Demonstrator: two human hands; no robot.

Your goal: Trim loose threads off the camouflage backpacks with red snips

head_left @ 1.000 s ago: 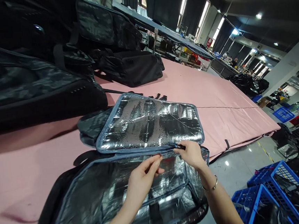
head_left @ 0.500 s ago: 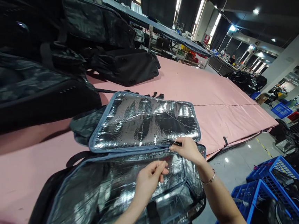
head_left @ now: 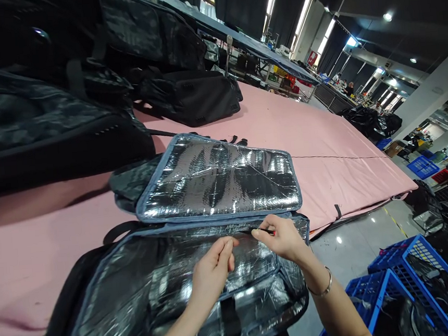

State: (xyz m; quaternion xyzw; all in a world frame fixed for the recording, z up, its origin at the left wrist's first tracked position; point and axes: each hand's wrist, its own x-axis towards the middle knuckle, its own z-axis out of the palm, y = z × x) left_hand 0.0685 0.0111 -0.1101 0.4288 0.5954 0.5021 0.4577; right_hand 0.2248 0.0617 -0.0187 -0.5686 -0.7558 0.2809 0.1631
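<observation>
An insulated bag (head_left: 171, 277) lies open with its silvery foil lining facing up. Its flap (head_left: 225, 181), edged in blue-grey binding, is folded back on the far side. My right hand (head_left: 283, 240) is closed around small dark thread snips (head_left: 269, 231) with a bit of red, the tip pointing left, just below the flap's seam. Over the bag's interior, left of the snips, my left hand (head_left: 211, 268) is closed in a pinch; whatever its fingers hold, if anything, is too small to make out. A small gap separates the two hands.
Black and camouflage bags (head_left: 194, 97) are piled along the left and back of the pink-covered table (head_left: 324, 149). Blue plastic crates (head_left: 379, 285) with dark items stand on the floor at right. People sit far off among workbenches.
My right hand has moved down from the flap's edge into the bag opening with the snips. My left hand has shifted a little left and up, still pinched.
</observation>
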